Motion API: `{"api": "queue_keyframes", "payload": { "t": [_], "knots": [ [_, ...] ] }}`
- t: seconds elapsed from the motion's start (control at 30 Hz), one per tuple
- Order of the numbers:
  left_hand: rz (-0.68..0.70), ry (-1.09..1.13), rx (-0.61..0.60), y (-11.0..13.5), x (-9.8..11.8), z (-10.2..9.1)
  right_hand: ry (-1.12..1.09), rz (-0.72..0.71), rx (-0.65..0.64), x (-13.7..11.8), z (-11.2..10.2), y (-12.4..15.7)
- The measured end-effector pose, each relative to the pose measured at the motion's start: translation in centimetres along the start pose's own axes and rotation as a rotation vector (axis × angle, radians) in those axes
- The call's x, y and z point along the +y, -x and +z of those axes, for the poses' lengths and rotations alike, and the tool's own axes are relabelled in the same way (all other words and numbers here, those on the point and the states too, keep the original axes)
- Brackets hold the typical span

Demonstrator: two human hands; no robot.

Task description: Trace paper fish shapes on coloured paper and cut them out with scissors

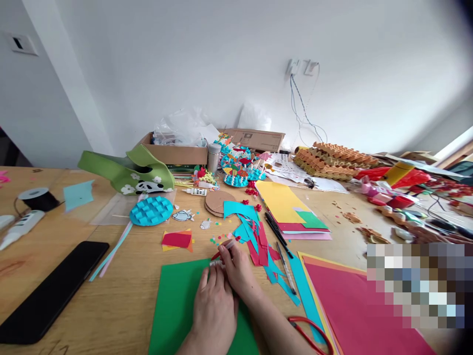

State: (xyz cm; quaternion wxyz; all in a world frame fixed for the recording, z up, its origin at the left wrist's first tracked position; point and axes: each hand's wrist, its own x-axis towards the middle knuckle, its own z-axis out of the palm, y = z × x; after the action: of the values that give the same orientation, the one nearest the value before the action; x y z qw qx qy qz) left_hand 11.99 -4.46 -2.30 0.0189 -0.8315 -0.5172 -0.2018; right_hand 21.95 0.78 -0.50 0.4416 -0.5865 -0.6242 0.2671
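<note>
My left hand rests on a green paper sheet lying on the wooden table. Its fingers are curled together at a small whitish piece I cannot make out. My right hand crosses just above it and pinches a slim pen with a red end at the sheet's top edge. The two hands touch each other. Red and teal paper strips lie just right of them.
A black phone lies at the left. A blue woven disc, a green panda pouch, a glue bottle and cardboard discs sit behind. Black pens, red-handled scissors and coloured sheets lie right.
</note>
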Motion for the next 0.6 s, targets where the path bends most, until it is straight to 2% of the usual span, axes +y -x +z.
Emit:
{"api": "queue_keyframes", "payload": {
  "t": [0.23, 0.37, 0.53, 0.6],
  "knots": [
    [-0.012, 0.016, -0.021, -0.1, 0.0, -0.3, -0.009, 0.007, -0.033, 0.1, 0.1, -0.1],
    [-0.011, 0.022, -0.011, 0.0, 0.0, -0.2, -0.017, -0.017, 0.005, 0.0, 0.1, -0.1],
    [0.012, -0.033, -0.013, 0.0, -0.2, -0.2, -0.046, -0.123, 0.036, -0.7, -0.6, 0.0],
    [0.031, -0.042, -0.014, -0.1, -0.3, -0.4, 0.006, -0.182, 0.039, -1.2, -1.3, 0.1]
  ]
}}
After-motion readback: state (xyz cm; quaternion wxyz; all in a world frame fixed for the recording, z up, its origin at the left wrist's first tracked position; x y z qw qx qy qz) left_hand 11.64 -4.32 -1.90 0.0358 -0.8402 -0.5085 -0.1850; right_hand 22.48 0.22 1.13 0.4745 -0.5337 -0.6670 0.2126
